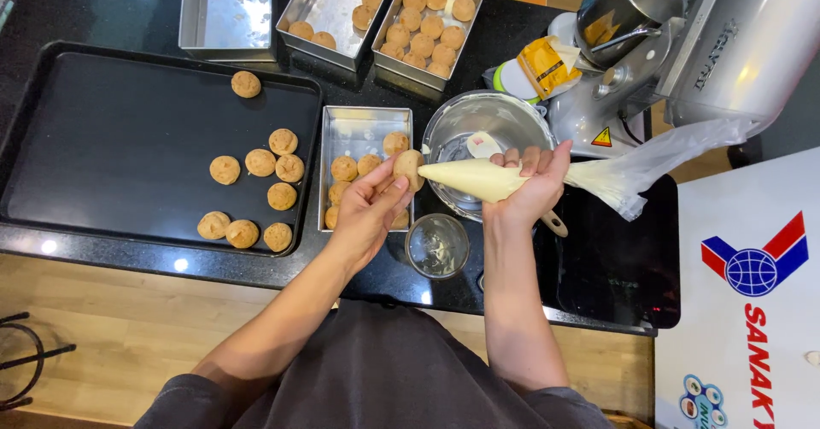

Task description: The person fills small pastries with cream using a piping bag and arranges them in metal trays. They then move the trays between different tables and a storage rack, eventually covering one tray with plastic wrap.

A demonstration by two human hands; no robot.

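- My left hand (369, 207) grips a small round golden-brown puff pastry (409, 169).
- My right hand (531, 181) squeezes a cream-filled clear plastic piping bag (478, 179), tip touching the puff.
- Both over a rectangular metal tin (363, 126).

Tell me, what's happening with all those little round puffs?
A person's left hand holds one small puff up to the tip of a cream-filled piping bag, gripped by the right hand. More puffs sit on the black tray and in the metal tins.
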